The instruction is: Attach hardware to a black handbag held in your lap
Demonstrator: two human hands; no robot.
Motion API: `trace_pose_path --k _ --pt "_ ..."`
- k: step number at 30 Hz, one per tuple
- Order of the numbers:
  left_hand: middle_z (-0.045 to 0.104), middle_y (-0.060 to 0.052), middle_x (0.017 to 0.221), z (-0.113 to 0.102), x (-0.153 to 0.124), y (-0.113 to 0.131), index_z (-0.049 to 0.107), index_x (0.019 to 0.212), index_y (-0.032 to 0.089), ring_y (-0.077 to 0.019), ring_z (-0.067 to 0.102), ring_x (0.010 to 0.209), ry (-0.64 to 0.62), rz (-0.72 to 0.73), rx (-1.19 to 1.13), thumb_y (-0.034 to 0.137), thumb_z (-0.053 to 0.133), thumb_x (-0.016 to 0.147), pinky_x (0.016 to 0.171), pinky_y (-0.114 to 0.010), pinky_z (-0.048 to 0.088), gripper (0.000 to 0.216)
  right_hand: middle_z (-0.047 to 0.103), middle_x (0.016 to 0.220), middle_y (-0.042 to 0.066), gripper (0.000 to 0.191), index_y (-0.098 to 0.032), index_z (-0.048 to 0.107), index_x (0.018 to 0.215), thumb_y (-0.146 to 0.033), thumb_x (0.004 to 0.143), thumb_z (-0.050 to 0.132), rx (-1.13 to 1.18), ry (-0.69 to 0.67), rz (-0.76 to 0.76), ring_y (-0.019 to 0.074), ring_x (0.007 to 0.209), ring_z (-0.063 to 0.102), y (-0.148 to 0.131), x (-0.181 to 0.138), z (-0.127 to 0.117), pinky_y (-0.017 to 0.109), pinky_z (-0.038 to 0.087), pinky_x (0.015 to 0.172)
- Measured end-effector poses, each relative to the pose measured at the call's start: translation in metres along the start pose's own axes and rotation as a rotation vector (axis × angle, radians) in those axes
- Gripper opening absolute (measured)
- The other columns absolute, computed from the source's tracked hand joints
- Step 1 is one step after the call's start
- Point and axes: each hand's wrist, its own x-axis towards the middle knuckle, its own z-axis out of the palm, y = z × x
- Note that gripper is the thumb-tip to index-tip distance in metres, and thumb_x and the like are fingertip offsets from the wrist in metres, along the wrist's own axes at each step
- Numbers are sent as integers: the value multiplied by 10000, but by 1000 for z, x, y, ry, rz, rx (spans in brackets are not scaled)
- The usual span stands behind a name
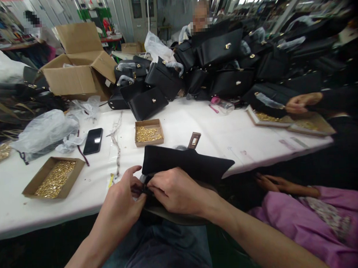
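Observation:
A black handbag (183, 165) rests on my lap against the table edge, its flap raised and a metal clasp plate (194, 140) sticking up from the flap. My left hand (126, 194) grips the bag's left end, thumb and fingers closing around the edge. Right beside it, my right hand (176, 190) pinches at the same corner, fingertips close to the left ones. Whatever small part lies between the right fingertips is hidden. Nearest on the table are a cardboard tray of small gold metal pieces (149, 132) and a larger one (53, 178) at the left.
A phone (93, 141), plastic bags (47, 131) and an open carton (76, 71) stand at left. Black handbags (219, 48) are piled along the back. At right, a co-worker's hand (303, 102) is over more gold-filled trays (310, 125); another person's pink sleeve (285, 212) is close by.

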Motion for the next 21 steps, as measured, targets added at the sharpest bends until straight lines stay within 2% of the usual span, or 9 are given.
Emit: trace_pose_path --k 5,9,13,17,21 --pt "777 23 1007 -2 0 -3 538 1474 286 -204 771 917 18 -18 -73 163 666 864 839 -334 617 635 784 944 42 204 -180 744 920 -171 1105 659 161 1 103 209 864 734 -6 -2 -3 294 461 757" --pt "784 27 1006 -2 0 -6 563 1452 289 -209 782 897 35 -46 -107 223 692 889 824 -334 637 581 799 995 19 189 -209 822 1009 -117 1093 680 393 144 239 187 897 734 -11 -1 6 283 500 824" --pt "792 33 1032 -3 0 -7 566 1460 309 -210 792 929 37 -17 -36 221 683 898 863 -341 644 580 819 992 6 196 -209 856 973 -78 1042 728 556 240 278 181 910 747 -13 0 17 288 517 849" --pt "800 23 1054 -4 -3 -6 568 1473 306 -217 797 935 18 7 13 200 656 880 856 -348 644 609 843 985 -19 155 -234 879 984 -104 982 794 715 241 346 197 922 777 -14 0 20 290 549 853" --pt "814 22 1043 -5 -4 -3 565 1472 304 -230 799 954 16 12 39 209 643 890 870 -371 625 594 845 971 -13 116 -239 881 968 -143 957 817 751 228 426 222 928 778 -14 2 21 316 562 859"
